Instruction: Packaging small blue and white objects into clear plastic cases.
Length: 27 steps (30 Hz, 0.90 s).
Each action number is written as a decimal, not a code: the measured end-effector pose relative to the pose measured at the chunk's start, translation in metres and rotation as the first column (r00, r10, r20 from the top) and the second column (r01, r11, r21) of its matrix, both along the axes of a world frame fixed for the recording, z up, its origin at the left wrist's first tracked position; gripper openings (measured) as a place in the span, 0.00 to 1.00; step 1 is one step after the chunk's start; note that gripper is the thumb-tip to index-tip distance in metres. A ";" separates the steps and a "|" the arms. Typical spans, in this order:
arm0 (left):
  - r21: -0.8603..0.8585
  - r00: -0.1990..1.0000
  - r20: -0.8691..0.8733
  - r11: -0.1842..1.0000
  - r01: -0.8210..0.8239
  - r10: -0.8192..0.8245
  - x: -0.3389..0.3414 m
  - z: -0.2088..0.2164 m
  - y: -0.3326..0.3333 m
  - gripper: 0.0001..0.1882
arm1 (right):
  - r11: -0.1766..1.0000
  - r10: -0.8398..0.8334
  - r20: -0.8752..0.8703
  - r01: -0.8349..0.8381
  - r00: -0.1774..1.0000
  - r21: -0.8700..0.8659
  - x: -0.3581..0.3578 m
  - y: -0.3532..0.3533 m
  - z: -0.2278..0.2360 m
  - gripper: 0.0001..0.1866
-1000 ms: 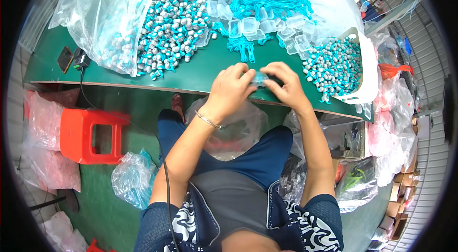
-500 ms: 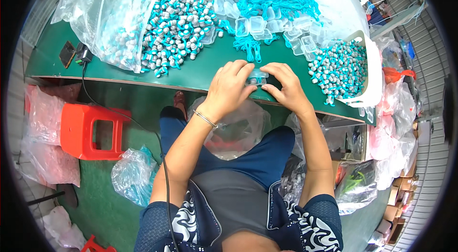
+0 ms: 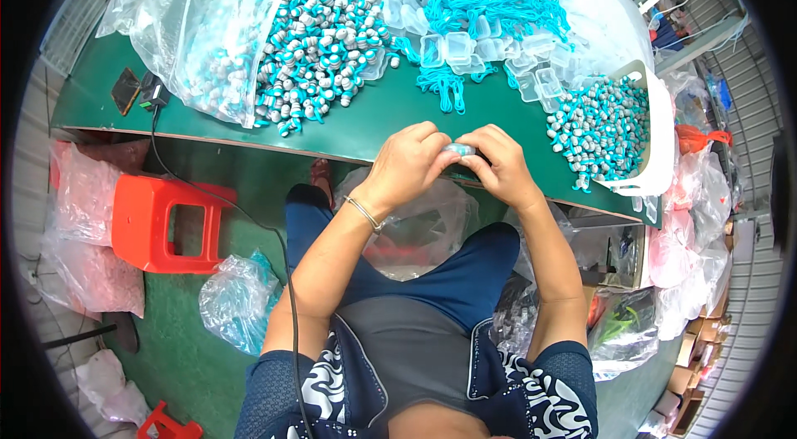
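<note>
Both hands meet over the front edge of the green table [image 3: 365, 119], pinching a small clear plastic case [image 3: 459, 149] between them. Something teal and grey shows inside it. My left hand [image 3: 408, 161] closes on its left end and my right hand [image 3: 501, 163] on its right end, thumbs and fingers together. The fingers cover most of the case, and its lid looks pressed down. Just beyond lie teal cord bundles [image 3: 444, 86] and several open clear cases [image 3: 459, 47]. A heap of grey-and-teal earplugs [image 3: 320, 49] spreads to the left of them.
A white basket [image 3: 660, 136] spills more earplugs [image 3: 598, 132] at the right. A large clear bag [image 3: 212, 65] lies at the left beside a black device with a cable [image 3: 154, 94]. On the floor stands a red stool [image 3: 166, 223], near a bag of teal items [image 3: 239, 302].
The case's lid stood raised before; now the case looks closed and flatter between my fingers. Both hands have drawn closer together. The whole view has shifted slightly.
</note>
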<state>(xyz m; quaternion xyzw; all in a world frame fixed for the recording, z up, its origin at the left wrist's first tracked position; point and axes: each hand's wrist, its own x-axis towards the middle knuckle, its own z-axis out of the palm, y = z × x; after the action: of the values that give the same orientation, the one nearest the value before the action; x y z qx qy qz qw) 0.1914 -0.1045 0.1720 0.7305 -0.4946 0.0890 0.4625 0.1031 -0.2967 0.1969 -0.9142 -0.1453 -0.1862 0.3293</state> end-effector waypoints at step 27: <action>-0.256 0.872 -0.487 0.949 -0.186 0.040 0.010 -0.013 0.004 0.09 | 0.857 -0.460 0.498 0.514 0.735 0.033 0.021 0.022 0.080 0.19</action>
<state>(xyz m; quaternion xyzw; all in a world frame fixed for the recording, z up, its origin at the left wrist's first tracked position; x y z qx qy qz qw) 0.2018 -0.1004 0.1587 0.6806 -0.3029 0.0066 0.6671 0.1240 -0.2746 0.2768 -0.8586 0.0114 -0.4828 0.1719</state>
